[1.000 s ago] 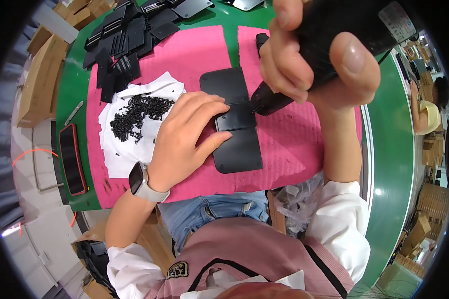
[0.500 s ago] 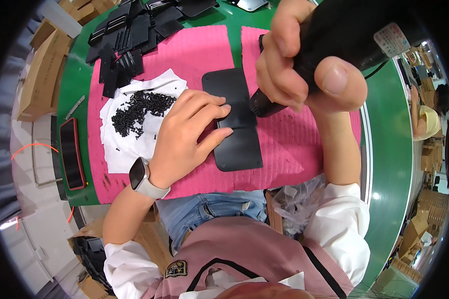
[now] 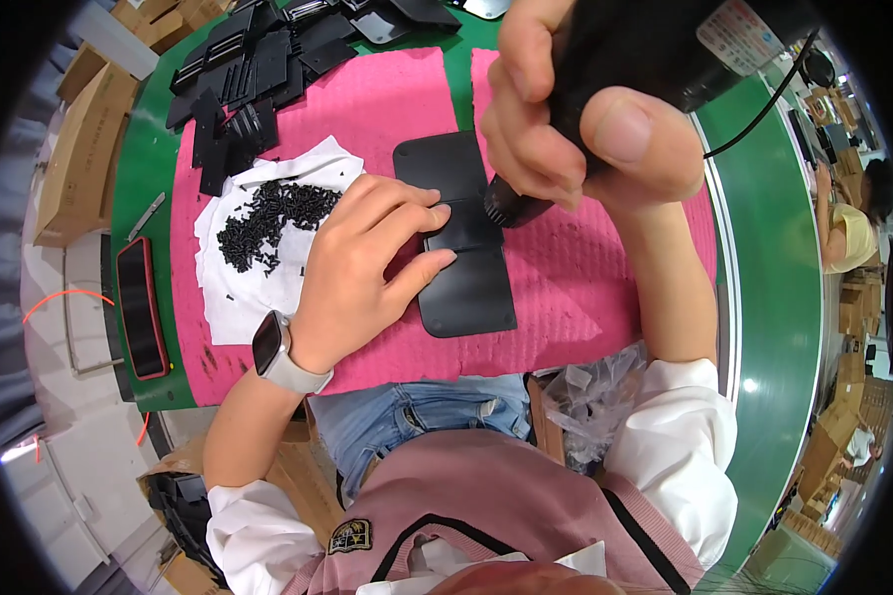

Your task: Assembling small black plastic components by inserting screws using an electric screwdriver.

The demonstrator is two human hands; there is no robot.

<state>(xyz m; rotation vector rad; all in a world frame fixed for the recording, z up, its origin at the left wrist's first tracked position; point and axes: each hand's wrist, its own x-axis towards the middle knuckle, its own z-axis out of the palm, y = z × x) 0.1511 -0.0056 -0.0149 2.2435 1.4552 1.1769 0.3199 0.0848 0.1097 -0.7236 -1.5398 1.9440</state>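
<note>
A flat black plastic panel (image 3: 463, 293) with rounded corners lies on pink foam sheets (image 3: 585, 307). My left hand (image 3: 362, 260) is closed on the panel's left edge at its middle, thumb and fingertips pinching there; what lies between them is mostly hidden. My right hand (image 3: 605, 139) is wrapped round a thick black electric screwdriver (image 3: 655, 50) with a cord. Its ridged nose points down-left at the panel's right edge, near the middle seam; the bit's tip cannot be made out. Beside my left hand, a heap of small black screws (image 3: 273, 220) rests on a white cloth (image 3: 253, 312).
Several black plastic parts (image 3: 258, 69) are piled at the far left of the green table (image 3: 764, 327). A red-edged phone (image 3: 143, 312) and a small knife (image 3: 147, 215) lie at the left edge. Cardboard boxes (image 3: 84, 159) stand beyond. A person in yellow (image 3: 848, 238) sits far right.
My right hand and the screwdriver have shifted slightly left. The panel and my left hand appear a little further left too, along with much of the scene. Both grips stay the same.
</note>
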